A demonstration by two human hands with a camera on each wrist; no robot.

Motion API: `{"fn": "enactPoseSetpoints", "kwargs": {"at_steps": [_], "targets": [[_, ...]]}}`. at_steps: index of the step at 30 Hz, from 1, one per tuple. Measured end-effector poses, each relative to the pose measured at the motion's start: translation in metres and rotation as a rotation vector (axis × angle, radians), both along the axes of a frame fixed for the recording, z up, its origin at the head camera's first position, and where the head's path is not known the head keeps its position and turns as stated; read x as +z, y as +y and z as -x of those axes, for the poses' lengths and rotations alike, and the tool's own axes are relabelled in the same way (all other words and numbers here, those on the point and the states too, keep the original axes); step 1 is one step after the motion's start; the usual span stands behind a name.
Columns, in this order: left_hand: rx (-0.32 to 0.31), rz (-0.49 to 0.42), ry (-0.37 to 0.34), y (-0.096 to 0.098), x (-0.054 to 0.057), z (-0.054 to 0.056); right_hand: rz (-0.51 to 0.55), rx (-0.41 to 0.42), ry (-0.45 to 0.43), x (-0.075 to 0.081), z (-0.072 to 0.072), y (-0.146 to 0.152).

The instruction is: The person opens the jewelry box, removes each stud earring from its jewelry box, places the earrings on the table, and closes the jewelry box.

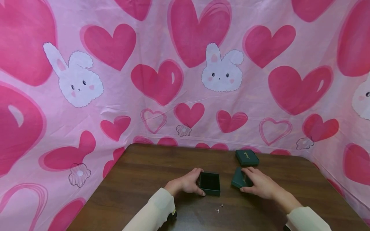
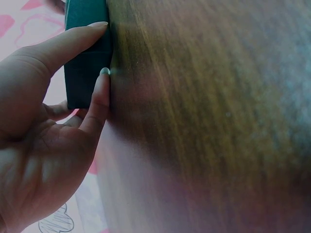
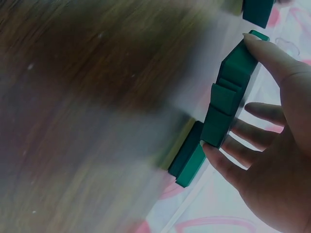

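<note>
An uncovered dark green box [image 1: 210, 183], black inside, sits on the table with my left hand [image 1: 189, 182] at its left side. In the left wrist view, the thumb and fingers of that hand [image 2: 53, 92] grip the green box [image 2: 85, 82] by its sides. My right hand [image 1: 260, 183] holds a dark green lid [image 1: 238, 178] from above, tilted, a short way to the right of the box. Thumb and fingertips pinch opposite edges of the green lid [image 3: 226, 99] in the right wrist view.
Behind the lid stands another green box [image 1: 247, 157] with gold script on top. Two tiny shiny pin-like pieces [image 1: 217, 210] lie on the brown wooden table [image 1: 162, 160] nearer to me. A pink heart-and-rabbit cloth [image 1: 190, 93] hangs around the table's far side.
</note>
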State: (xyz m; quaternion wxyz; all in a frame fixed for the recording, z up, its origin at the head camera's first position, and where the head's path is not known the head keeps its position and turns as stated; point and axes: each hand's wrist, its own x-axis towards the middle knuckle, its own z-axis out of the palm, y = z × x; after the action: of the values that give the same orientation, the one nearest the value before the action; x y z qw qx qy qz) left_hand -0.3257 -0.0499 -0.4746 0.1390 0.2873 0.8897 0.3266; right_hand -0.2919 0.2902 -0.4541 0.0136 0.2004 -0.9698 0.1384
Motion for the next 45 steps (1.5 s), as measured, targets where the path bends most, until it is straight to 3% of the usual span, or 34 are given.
{"fn": "enactPoseSetpoints", "kwargs": {"at_steps": [27,45], "targets": [[0.004,-0.007,-0.001,0.001,-0.001,0.001,0.011,0.032,0.034,0.001,-0.003,-0.037],[0.010,0.003,0.002,0.001,0.000,-0.001,0.023,0.014,0.010,-0.001,-0.003,-0.039]]}}
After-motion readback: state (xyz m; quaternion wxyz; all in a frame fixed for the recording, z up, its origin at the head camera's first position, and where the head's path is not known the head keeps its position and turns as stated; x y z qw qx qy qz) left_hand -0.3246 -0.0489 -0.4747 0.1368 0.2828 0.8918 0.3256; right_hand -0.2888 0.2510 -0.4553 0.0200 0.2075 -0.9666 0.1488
